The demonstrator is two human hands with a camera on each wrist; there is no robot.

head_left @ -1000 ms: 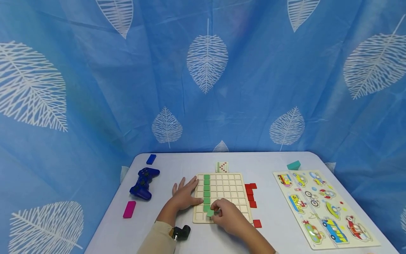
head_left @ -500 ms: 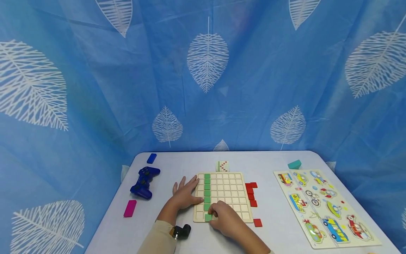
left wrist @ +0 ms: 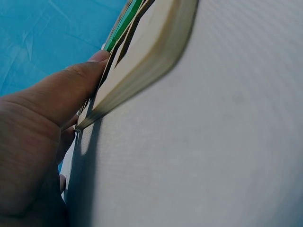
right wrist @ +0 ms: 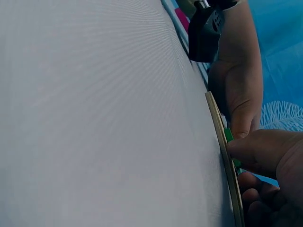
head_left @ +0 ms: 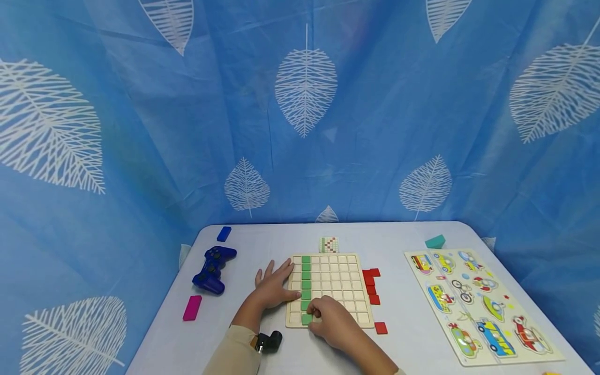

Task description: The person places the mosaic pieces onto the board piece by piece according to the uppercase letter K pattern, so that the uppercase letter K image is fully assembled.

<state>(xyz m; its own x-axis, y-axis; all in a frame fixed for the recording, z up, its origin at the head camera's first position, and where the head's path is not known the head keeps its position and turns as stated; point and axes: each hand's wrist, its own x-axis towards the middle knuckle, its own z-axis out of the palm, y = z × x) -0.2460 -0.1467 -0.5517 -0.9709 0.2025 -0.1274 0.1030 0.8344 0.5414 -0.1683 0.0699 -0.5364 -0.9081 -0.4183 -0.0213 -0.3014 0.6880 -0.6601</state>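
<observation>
the right hand (head_left: 332, 321) pinches a green tile (head_left: 307, 319) between thumb and curled fingertips, down at the near end of the wooden grid board (head_left: 333, 290). that tile sits in the nearest row, second column from the left — in line with the column of green tiles (head_left: 306, 285) above it. the left hand (head_left: 273, 290) grasps nothing; its fingers are spread, thumb and fingertips touching the board's left edge. red tiles (head_left: 369, 282) lie just beside the board's right side, and a patterned card (head_left: 328, 245) lies just past the far edge. on the white bench (head_left: 272, 241), a blue game controller (head_left: 212, 272) lies to the left, between a blue block (head_left: 224, 234) and a pink block (head_left: 192, 308) — a picture puzzle (head_left: 478, 304) lies well to the right.
</observation>
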